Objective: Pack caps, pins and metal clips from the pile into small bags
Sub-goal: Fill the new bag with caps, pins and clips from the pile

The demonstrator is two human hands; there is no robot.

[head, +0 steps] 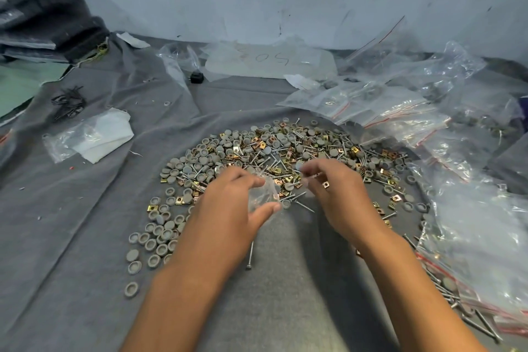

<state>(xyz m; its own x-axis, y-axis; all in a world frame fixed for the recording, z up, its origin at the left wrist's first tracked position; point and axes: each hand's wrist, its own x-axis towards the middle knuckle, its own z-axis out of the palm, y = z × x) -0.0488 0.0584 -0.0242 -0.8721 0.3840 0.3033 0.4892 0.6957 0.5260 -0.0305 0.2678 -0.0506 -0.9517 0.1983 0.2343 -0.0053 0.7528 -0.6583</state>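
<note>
We see our left hand [228, 203] holding a small clear bag [264, 193] above the grey cloth [85, 237]. The thumb lies along the bag's lower edge and the fingers curl over its top, so the bag is pinched between them, crumpled and tilted. We cannot tell whether anything is inside it.

Our right hand [334, 194] is just beside the bag, over the near edge of the pile [271, 151]. Its fingers are bent and drawn close together, with the fingertips [304, 173] bunched near a grey cap. Motion blur hides the tips, so we cannot tell whether they pinch a piece or only touch the pile. A brass-coloured clip [325, 184] shows against the back of this hand, and we cannot say if it rests on the skin or lies beneath.

The pile spreads in a wide arc in front of both hands: round grey caps [160, 231] mostly to the left, thin metal pins [303, 204] and gold clips mixed through the middle and right. One long pin [251, 254] lies alone on the cloth beside our left forearm.

To the right, a heap of clear zip bags [471, 223] with red strips touches the pile's edge, some with pins and caps inside. At far left sit a white folded sheet [105, 134] and a bundle of black ties [68, 101].
</note>
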